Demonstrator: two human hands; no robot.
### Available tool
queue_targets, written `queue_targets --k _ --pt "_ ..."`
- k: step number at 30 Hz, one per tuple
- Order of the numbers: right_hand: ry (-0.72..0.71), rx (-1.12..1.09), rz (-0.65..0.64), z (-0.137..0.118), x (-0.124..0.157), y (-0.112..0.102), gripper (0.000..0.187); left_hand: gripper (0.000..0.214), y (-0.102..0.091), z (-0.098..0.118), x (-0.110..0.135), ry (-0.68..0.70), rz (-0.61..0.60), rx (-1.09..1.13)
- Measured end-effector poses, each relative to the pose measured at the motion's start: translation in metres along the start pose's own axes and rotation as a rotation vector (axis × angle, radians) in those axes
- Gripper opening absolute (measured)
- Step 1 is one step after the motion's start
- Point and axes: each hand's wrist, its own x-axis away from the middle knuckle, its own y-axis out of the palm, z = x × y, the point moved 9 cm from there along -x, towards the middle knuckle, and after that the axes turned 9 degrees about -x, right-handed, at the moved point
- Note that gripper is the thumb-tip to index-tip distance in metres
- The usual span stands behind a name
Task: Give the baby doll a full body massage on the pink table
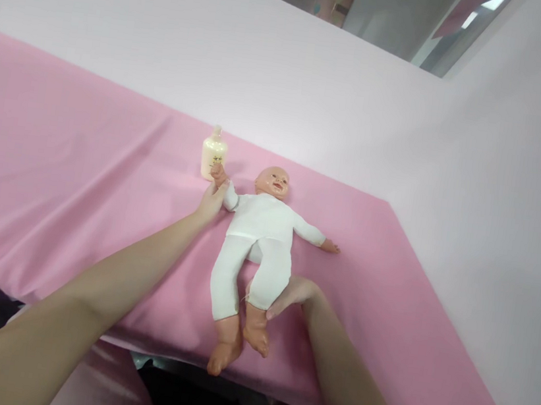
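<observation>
Pale walls (289, 99) are rising behind and to the right of a table covered in pink cloth (85, 131), and a window (389, 15) is showing at the far top, with bright lights in it. Creases are running across the cloth on the left, and its near edge is hanging down over darker space below.

On the right half of the cloth, a baby doll (268, 219) in a white suit is lying on its back, its head pointing to the far side and its bare feet reaching the near edge. Its face is turning slightly to the right. Its arm on the right is stretching out over the cloth, the small hand opening.

The person's left hand (211, 201) is closing around the doll's forearm on the left, the thumb lying along it just below the doll's fist. The right hand (292, 292) is wrapping the doll's lower leg on the right from the outer side, the thumb resting just above the foot; most of its fingers are hiding behind the leg.

Left of the doll's head, near the far edge, a cream-coloured bottle (208, 152) with a small printed design is standing upright. The doll's fist is overlapping its lower part from this angle; whether they are touching, I cannot tell.
</observation>
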Motion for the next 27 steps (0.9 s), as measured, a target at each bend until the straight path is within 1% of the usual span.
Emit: queue_targets --k 2,4,6,10,13,18,22,27 --pt "0.057 0.114 -0.056 0.006 0.000 0.001 0.039 0.055 0.005 0.005 0.005 0.027 -0.048 0.001" --pt "0.040 0.100 -0.025 0.009 0.001 -0.005 0.041 0.055 0.011 0.013 0.011 0.069 -0.111 -0.015" --pt "-0.035 -0.027 0.052 0.009 0.001 -0.016 0.046 0.054 0.019 0.025 0.018 0.151 -0.194 -0.058" --pt "-0.193 -0.308 0.240 0.004 0.002 -0.037 0.051 0.049 0.036 0.055 0.035 0.382 -0.372 -0.183" --pt "-0.201 -0.359 0.314 -0.003 0.001 -0.042 0.050 0.045 0.043 0.070 0.045 0.482 -0.463 -0.291" --pt "-0.201 -0.351 0.396 -0.010 -0.001 -0.045 0.042 0.043 0.045 0.078 0.051 0.554 -0.485 -0.446" --pt "-0.198 -0.394 0.451 -0.004 0.001 -0.050 0.041 0.042 0.046 0.080 0.052 0.586 -0.487 -0.471" --pt "-0.190 -0.431 0.458 -0.003 0.001 -0.050 0.040 0.044 0.046 0.077 0.051 0.569 -0.484 -0.495"
